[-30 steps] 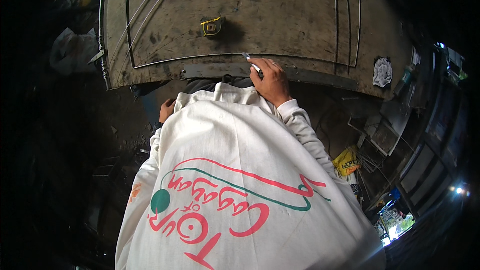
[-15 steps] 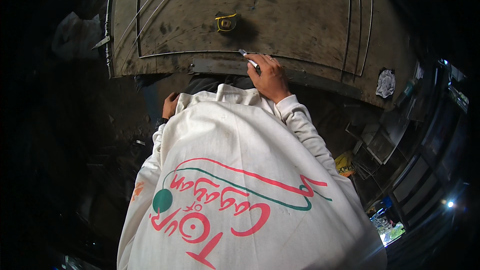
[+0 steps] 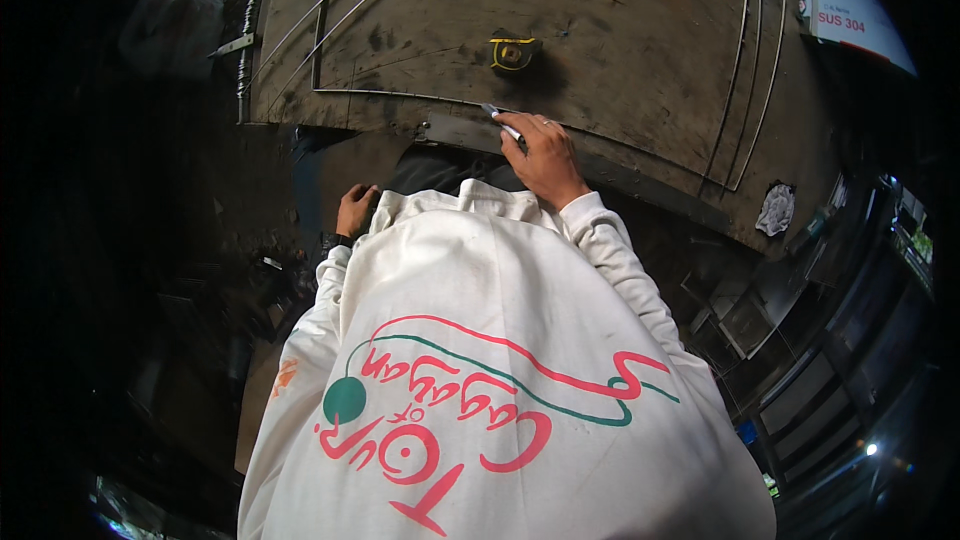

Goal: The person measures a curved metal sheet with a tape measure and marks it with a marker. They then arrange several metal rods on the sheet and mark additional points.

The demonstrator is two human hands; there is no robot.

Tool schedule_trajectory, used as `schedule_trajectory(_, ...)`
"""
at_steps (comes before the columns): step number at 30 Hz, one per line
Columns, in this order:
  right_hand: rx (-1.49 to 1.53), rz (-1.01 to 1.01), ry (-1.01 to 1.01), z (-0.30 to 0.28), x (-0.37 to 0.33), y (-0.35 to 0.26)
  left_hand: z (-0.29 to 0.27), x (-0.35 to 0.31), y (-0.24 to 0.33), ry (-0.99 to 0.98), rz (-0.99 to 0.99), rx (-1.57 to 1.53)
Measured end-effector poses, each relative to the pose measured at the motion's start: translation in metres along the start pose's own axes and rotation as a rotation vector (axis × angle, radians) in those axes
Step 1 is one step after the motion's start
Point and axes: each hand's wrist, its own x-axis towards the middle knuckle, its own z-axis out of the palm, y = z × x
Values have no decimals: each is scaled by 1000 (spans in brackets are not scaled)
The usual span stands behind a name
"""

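Note:
My right hand (image 3: 548, 162) is closed around a slim white marker-like pen (image 3: 509, 129) at the table's near edge. Its grey tip points away from me and lies at a thin metal rod (image 3: 410, 94), part of a large bent rod outline on the wooden table (image 3: 420, 0). Whether the tip touches the rod cannot be made out. A yellow and black tape measure (image 3: 513, 54) sits just beyond this hand. Low on the left, my left hand (image 3: 355, 210) hangs beside my leg and the hem of my white shirt, its fingers mostly hidden in shade.
A flat metal bar (image 3: 460, 133) runs along the table's near edge. Further thin rods (image 3: 745, 70) lie at the right. A crumpled white cloth (image 3: 776, 209) is at the right corner. At the left edge, a small metal piece (image 3: 235, 46) sticks out near a pale plastic bag (image 3: 175, 30).
The view has turned, so table and tape measure appear farther right. My right hand keeps hold of the pen at the rod; my left hand stays low by my leg.

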Motion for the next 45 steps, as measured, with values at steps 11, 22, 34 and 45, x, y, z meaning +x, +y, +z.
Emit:
schedule_trajectory(11, 6, -16, -93, 17, 33, -24, -11, -6, -9, -65, -124, -116)
schedule_trajectory(22, 2, -114, -195, 40, 69, -49, -15, -13, -8, 54, -134, -304)
schedule_trajectory(34, -39, -216, -245, 72, 103, -66, -16, -7, -56, 47, -200, -455)
schedule_trajectory(45, 3, -270, -297, 101, 130, -92, -20, -6, -75, 74, -228, -560)
